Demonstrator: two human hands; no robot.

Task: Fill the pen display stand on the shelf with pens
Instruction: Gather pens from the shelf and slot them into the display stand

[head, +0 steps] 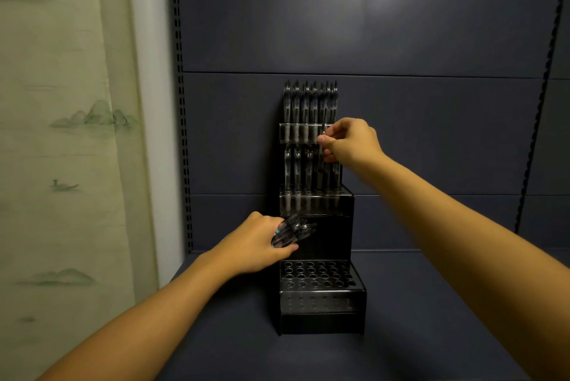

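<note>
Pen display stand (317, 226): top tier full; middle tier nearly full, your right hand (348, 140) pinching one pen (322, 149) there; bottom holes empty; left hand (262, 242) grips spare pens (293, 229).

one head-worn camera looks forward and slightly down, close in on the shelf (401, 334), both forearms reaching in from the near edge.

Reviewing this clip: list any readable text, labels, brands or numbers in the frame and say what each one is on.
None can be read.
Pen display stand: no label or number visible.
Pens in the stand: any print too small and dark.
Bundle of pens in the left hand: blurred.
Curtain: painted hills and a boat, no words.
</note>
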